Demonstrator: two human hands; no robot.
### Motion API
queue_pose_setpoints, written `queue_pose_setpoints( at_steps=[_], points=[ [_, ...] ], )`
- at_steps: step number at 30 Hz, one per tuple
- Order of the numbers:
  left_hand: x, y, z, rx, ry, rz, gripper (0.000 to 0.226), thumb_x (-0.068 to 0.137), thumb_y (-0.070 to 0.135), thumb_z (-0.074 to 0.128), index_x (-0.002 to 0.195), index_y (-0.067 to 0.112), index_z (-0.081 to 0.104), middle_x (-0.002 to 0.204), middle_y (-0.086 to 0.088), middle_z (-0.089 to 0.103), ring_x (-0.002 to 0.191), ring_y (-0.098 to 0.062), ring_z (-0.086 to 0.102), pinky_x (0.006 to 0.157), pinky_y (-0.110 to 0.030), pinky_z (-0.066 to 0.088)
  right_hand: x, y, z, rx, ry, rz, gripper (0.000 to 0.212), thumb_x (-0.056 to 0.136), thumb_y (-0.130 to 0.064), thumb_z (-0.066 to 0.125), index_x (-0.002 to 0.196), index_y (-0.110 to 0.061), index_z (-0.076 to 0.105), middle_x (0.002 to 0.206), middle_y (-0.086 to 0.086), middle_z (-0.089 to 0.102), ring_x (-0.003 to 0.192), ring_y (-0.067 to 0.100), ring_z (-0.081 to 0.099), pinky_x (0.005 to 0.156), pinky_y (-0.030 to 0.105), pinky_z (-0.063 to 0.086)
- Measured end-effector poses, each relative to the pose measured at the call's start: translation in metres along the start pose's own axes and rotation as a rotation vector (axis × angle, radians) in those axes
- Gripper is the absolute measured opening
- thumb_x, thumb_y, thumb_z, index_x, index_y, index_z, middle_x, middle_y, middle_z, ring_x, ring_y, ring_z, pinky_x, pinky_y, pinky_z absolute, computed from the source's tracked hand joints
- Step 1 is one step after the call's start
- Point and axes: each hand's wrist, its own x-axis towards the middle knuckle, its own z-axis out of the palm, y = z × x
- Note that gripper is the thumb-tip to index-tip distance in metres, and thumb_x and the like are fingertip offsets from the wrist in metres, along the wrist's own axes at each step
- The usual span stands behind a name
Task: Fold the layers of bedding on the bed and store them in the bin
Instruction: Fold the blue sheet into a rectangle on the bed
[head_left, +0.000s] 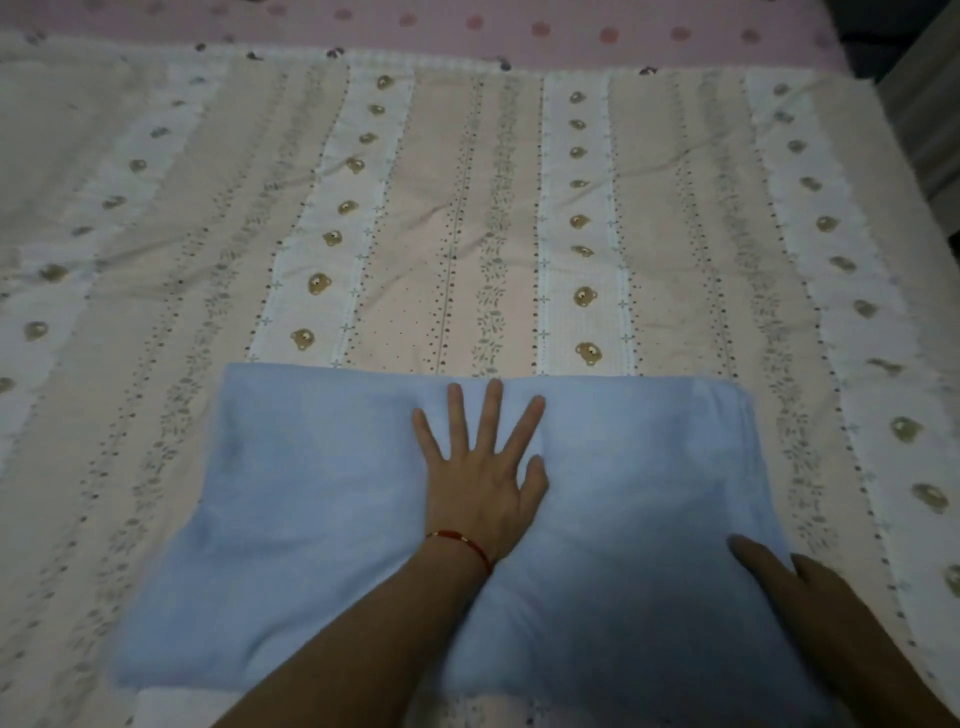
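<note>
A light blue blanket, folded into a thick rectangle, lies on the near part of the bed. My left hand presses flat on its middle, fingers spread and straight; a red string bracelet circles the wrist. My right hand rests in shadow on the blanket's right edge, thumb on top, the fingers at the side; how they lie is unclear. Under the blanket spreads a cream and pink striped quilt printed with small bears and dots. No bin is in view.
A pink dotted sheet shows beyond the quilt's far edge. The bed's right edge and a dark gap run along the upper right corner.
</note>
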Motion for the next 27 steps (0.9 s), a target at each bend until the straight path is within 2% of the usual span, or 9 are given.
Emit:
queue_pose_setpoints(
  at_steps=[4, 7, 10, 13, 15, 17, 20, 23, 27],
  points=[
    [0.001, -0.009, 0.016, 0.045, -0.01, -0.004, 0.064, 0.101, 0.055, 0.025, 0.16, 0.04, 0.003, 0.169, -0.004, 0.005, 0.154, -0.042, 0.001, 0.113, -0.075, 0.004, -0.011, 0.003, -0.01, 0.213, -0.12, -0.095, 0.076, 0.051, -0.072, 0.082, 0.112, -0.03, 0.064, 0.089, -0.009, 0.076, 0.072, 0.019, 0.074, 0.066, 0.034, 0.055],
    [0.001, -0.006, 0.002, 0.015, -0.105, -0.015, 0.065, 0.101, 0.056, 0.023, 0.16, 0.039, 0.003, 0.169, -0.004, 0.005, 0.154, -0.042, 0.001, 0.113, -0.075, 0.004, -0.037, -0.002, -0.016, 0.272, 0.016, -0.329, 0.041, 0.086, -0.047, 0.074, 0.121, -0.034, 0.057, 0.108, -0.007, 0.068, 0.081, 0.001, 0.059, 0.085, 0.037, 0.045],
    [-0.008, -0.009, -0.021, -0.043, -0.2, -0.015, 0.065, 0.102, 0.054, 0.019, 0.161, 0.034, 0.001, 0.169, -0.004, -0.004, 0.154, -0.037, -0.006, 0.116, -0.071, 0.002, -0.073, -0.023, -0.028, 0.322, 0.053, -0.512, 0.028, 0.095, -0.031, 0.065, 0.118, -0.041, 0.055, 0.106, -0.018, 0.066, 0.084, -0.007, 0.055, 0.086, 0.034, 0.042],
    [-0.04, -0.017, -0.072, -0.393, -0.221, 0.064, 0.06, 0.107, 0.042, 0.032, 0.161, 0.025, 0.014, 0.169, 0.001, 0.004, 0.155, -0.02, -0.001, 0.125, -0.051, 0.01, -0.12, -0.055, -0.031, 0.294, -0.057, -0.716, 0.028, 0.096, -0.027, 0.064, 0.112, -0.049, 0.059, 0.098, -0.032, 0.071, 0.087, -0.009, 0.066, 0.078, 0.027, 0.047],
    [-0.066, -0.026, -0.116, -0.74, -0.228, 0.053, 0.053, 0.106, 0.038, 0.044, 0.156, 0.028, 0.029, 0.162, 0.012, 0.025, 0.147, 0.0, 0.019, 0.124, -0.025, 0.018, -0.148, -0.079, -0.021, 0.244, -0.118, -0.83, 0.026, 0.097, -0.025, 0.064, 0.114, -0.044, 0.062, 0.102, -0.029, 0.071, 0.09, -0.008, 0.066, 0.079, 0.028, 0.05],
    [-0.094, -0.04, -0.138, -0.803, -0.278, 0.086, 0.059, 0.103, 0.05, 0.042, 0.157, 0.032, 0.025, 0.16, 0.021, 0.019, 0.145, 0.007, 0.014, 0.118, -0.011, 0.012, -0.17, -0.109, -0.001, 0.201, -0.128, -0.888, 0.018, 0.098, -0.023, 0.065, 0.109, -0.036, 0.065, 0.098, -0.02, 0.072, 0.09, 0.001, 0.068, 0.08, 0.032, 0.052],
    [-0.145, -0.048, -0.11, -0.388, -0.478, 0.228, 0.092, 0.081, 0.062, 0.02, 0.16, 0.016, 0.007, 0.167, -0.002, 0.002, 0.155, -0.021, 0.004, 0.125, -0.034, 0.007, -0.19, -0.151, 0.032, 0.151, -0.088, -0.911, 0.007, 0.094, -0.02, 0.063, 0.099, -0.025, 0.063, 0.09, -0.007, 0.069, 0.088, 0.017, 0.066, 0.083, 0.041, 0.053],
    [-0.179, -0.049, -0.059, -0.176, -0.647, 0.173, 0.087, 0.07, 0.054, 0.034, 0.139, 0.006, 0.058, 0.149, -0.017, 0.049, 0.144, -0.036, 0.034, 0.118, -0.051, 0.014, -0.206, -0.18, 0.066, 0.064, -0.072, -0.912, 0.006, 0.093, -0.017, 0.058, 0.088, -0.021, 0.056, 0.089, 0.003, 0.065, 0.085, 0.025, 0.062, 0.071, 0.035, 0.047],
    [-0.194, -0.076, -0.063, -0.668, -0.619, 0.114, 0.073, 0.094, 0.045, 0.02, 0.156, 0.007, 0.031, 0.143, 0.005, 0.054, 0.149, -0.034, 0.027, 0.121, -0.041, 0.023, -0.232, -0.19, 0.123, -0.043, -0.082, -0.965, 0.005, 0.096, -0.025, 0.052, 0.096, -0.03, 0.052, 0.089, -0.004, 0.061, 0.079, 0.018, 0.059, 0.066, 0.031, 0.046]
  ],
)
